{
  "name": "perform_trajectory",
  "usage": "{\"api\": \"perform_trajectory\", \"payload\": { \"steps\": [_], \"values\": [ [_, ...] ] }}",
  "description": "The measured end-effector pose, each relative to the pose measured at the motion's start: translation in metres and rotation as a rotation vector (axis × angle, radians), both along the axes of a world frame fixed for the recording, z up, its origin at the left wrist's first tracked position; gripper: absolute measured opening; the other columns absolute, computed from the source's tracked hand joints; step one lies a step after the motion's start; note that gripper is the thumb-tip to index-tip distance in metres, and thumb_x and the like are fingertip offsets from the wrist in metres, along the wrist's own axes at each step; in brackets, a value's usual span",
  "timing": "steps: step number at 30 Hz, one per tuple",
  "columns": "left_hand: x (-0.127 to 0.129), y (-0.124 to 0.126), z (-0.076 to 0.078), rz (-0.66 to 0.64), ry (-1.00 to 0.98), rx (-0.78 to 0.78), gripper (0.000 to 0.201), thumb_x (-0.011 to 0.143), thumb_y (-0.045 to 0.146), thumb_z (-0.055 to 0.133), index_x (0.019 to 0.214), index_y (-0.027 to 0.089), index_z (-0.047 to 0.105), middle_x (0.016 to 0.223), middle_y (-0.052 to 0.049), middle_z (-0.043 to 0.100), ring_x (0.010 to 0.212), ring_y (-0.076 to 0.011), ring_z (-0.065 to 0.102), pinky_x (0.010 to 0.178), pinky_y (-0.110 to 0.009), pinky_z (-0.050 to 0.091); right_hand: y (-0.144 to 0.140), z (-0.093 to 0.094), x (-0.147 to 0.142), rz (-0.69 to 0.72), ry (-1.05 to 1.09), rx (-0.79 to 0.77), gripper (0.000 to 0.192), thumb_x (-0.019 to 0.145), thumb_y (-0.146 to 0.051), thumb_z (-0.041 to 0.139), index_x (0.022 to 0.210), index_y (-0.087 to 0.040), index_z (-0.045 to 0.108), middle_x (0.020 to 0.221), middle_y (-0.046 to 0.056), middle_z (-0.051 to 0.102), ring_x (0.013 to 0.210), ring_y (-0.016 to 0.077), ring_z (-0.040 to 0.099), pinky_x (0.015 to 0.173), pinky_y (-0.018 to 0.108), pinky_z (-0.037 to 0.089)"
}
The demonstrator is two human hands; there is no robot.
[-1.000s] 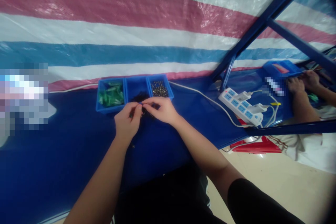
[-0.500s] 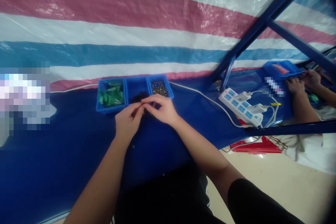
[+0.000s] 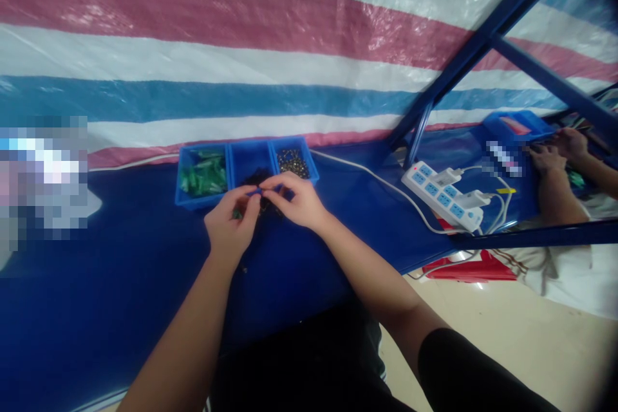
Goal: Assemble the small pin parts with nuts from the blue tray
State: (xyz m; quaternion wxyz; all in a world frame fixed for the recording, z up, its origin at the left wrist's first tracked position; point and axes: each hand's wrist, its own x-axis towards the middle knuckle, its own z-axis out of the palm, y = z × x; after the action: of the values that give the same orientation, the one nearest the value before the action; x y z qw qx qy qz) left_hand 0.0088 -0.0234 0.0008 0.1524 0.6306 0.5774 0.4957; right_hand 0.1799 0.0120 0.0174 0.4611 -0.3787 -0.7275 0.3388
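Observation:
In front of the bin row, my left hand [image 3: 232, 219] and my right hand [image 3: 297, 201] meet with fingertips pinched close together. A bit of green [image 3: 236, 213] shows inside the curl of my left hand. Whatever lies between the fingertips of my right hand is too small and hidden to name. Behind them stand three joined blue bins [image 3: 229, 170]. Green pieces [image 3: 205, 172] fill the left bin, dark small pieces [image 3: 257, 177] lie in the middle one, and small brassy metal parts [image 3: 293, 164] in the right one. Some dark and brassy bits show below my fingers.
A white power strip [image 3: 443, 196] with plugged-in adapters and cables lies to the right on the blue table [image 3: 145, 270]. Blue frame bars [image 3: 449, 71] rise beside it. Beyond them, another person's hands [image 3: 550, 158] work near a blue bin [image 3: 519, 122]. A striped sheet [image 3: 241, 64] hangs behind.
My left hand has shifted slightly left, its fingers a little further from my right fingertips, and green now shows in it. My right hand has barely moved.

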Motion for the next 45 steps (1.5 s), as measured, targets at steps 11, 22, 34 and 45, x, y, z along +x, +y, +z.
{"api": "perform_trajectory", "payload": {
  "steps": [11,22,34,45],
  "values": [
    [-0.003,0.005,-0.009,-0.039,0.063,-0.114,0.026,0.092,0.039,0.061,0.108,0.022,0.074,0.080,0.000,0.075,0.070,-0.0139,0.070,0.071,-0.026,0.054,0.002,-0.001,0.005,0.009,0.006,0.029,0.020,0.093,-0.026,0.068,0.110,-0.018,0.072,0.104,0.007,0.076,0.091,0.0148,0.072,0.075,0.028,0.060],
    [-0.002,0.008,-0.008,-0.026,0.136,-0.180,0.033,0.092,0.042,0.061,0.116,0.023,0.073,0.082,-0.001,0.074,0.070,-0.0150,0.069,0.075,-0.028,0.054,0.006,-0.001,0.006,-0.130,-0.102,0.171,0.016,0.097,-0.032,0.065,0.100,-0.022,0.077,0.102,0.007,0.078,0.097,0.0188,0.070,0.096,0.039,0.055],
    [-0.003,0.010,-0.009,-0.069,0.213,-0.139,0.032,0.094,0.039,0.057,0.116,0.022,0.074,0.092,-0.004,0.077,0.074,-0.0172,0.068,0.078,-0.030,0.054,0.014,-0.016,0.011,-0.119,-0.423,0.247,0.024,0.101,-0.025,0.055,0.112,-0.020,0.076,0.111,0.007,0.077,0.110,0.0235,0.059,0.102,0.040,0.047],
    [-0.002,0.010,-0.008,-0.066,0.189,-0.173,0.033,0.095,0.040,0.056,0.117,0.023,0.074,0.091,-0.004,0.077,0.073,-0.0172,0.070,0.077,-0.029,0.054,0.004,-0.003,0.009,-0.095,-0.453,0.243,0.034,0.098,-0.019,0.054,0.130,-0.021,0.067,0.124,0.010,0.070,0.121,0.0257,0.052,0.108,0.044,0.043]
  ]
}}
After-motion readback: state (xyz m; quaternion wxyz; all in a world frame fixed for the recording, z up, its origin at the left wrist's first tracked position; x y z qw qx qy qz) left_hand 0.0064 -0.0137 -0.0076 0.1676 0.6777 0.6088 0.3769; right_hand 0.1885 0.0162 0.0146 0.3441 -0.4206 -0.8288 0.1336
